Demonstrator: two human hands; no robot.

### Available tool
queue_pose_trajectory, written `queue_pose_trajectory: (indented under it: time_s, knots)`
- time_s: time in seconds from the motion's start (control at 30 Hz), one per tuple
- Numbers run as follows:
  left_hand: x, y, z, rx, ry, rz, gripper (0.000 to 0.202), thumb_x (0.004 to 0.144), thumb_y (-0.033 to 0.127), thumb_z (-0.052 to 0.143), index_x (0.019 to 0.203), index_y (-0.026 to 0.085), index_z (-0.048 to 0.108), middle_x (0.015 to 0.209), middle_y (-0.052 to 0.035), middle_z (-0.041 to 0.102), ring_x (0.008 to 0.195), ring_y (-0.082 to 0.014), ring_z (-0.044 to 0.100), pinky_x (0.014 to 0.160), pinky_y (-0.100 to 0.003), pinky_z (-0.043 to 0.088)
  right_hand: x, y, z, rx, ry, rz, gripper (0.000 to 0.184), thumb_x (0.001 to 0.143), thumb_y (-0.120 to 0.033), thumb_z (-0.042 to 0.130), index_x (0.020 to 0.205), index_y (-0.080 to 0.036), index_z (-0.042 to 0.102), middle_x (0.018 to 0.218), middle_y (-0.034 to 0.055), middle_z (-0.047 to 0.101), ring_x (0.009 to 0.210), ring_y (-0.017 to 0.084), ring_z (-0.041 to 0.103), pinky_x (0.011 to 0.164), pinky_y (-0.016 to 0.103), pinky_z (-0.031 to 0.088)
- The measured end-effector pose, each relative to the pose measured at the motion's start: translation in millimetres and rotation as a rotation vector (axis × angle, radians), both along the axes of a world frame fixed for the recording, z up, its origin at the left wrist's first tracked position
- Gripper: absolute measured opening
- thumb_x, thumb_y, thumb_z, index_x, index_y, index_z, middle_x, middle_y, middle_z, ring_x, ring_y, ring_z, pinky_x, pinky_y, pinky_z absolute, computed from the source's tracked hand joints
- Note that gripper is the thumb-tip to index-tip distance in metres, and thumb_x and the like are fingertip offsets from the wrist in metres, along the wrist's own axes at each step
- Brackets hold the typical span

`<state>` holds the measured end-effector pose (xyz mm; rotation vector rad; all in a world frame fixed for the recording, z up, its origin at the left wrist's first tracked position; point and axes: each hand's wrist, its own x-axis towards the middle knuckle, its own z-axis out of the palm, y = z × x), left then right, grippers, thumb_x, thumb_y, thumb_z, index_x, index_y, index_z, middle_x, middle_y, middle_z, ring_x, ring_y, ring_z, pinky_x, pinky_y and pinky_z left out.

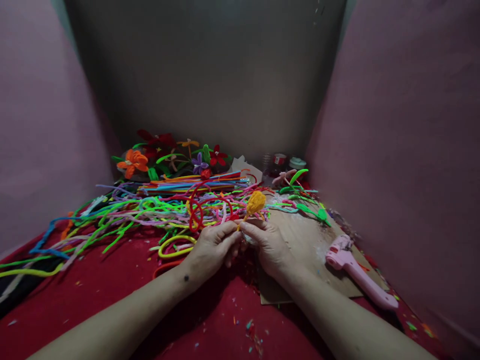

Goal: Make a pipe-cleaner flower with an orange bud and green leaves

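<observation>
A fuzzy yellow pipe-cleaner bud (pixel 256 202) stands up above my fingertips, its thin twisted stem running down between both hands. My left hand (pixel 215 245) pinches the lower end of this stem between thumb and forefinger, the other fingers curled under. From the right, my right hand (pixel 268 245) is closed with its thumb at the same stem. Something pale shows under the right thumb, too covered to name. Just left of the bud, red pipe cleaners (pixel 197 210) curl in loops, and a yellow pipe-cleaner loop (pixel 176 247) lies beside my left wrist.
Loose coloured pipe cleaners (pixel 150 210) spread over the red cloth (pixel 93 300). A pink glue gun (pixel 360 275) rests on a cardboard sheet (pixel 303 240) at right. Finished flowers (pixel 133 162) and a straight bundle (pixel 187 185) sit behind. Pink panels flank both sides.
</observation>
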<state>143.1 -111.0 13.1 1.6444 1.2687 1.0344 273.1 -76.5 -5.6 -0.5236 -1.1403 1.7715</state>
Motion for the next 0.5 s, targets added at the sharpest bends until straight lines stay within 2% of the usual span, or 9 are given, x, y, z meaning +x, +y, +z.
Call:
queue_pose_trajectory:
  time_s: [0.13, 0.27, 0.5]
  knots:
    - [-0.3, 0.3, 2.3, -0.227, -0.252, -0.106, 0.027, 0.083, 0.035, 0.048, 0.066, 0.014, 0.052, 0.049, 0.0034, 0.054, 0.032, -0.0048, 0.045, 0.033, -0.014, 0.030, 0.7, -1.8, 0.3, 0.037, -0.025, 0.100, 0.027, 0.079, -0.037, 0.056, 0.078, -0.012, 0.064, 0.050, 0.0016, 0.061, 0.043, 0.013, 0.056, 0.048, 0.024, 0.040]
    - [-2.5, 1.8, -1.2, -0.310, -0.424, -0.188, 0.030, 0.082, 0.038, 0.050, 0.065, 0.013, 0.053, 0.049, 0.0013, 0.055, 0.030, -0.0050, 0.044, 0.030, -0.014, 0.029, 0.7, -3.5, 0.1, 0.013, -0.002, 0.172, 0.029, 0.081, -0.040, 0.053, 0.079, -0.012, 0.062, 0.049, 0.0010, 0.060, 0.042, 0.013, 0.055, 0.051, 0.026, 0.043]
    - [-2.6, 1.6, -2.8, -0.402, -0.669, -0.275, 0.023, 0.081, 0.034, 0.054, 0.074, 0.012, 0.057, 0.044, 0.0026, 0.054, 0.024, -0.0041, 0.037, 0.027, -0.015, 0.032, -0.6, -6.0, 7.3, 0.014, 0.018, -0.001, 0.019, 0.073, -0.032, 0.065, 0.080, -0.015, 0.069, 0.057, -0.0021, 0.059, 0.055, 0.009, 0.054, 0.059, 0.023, 0.043]
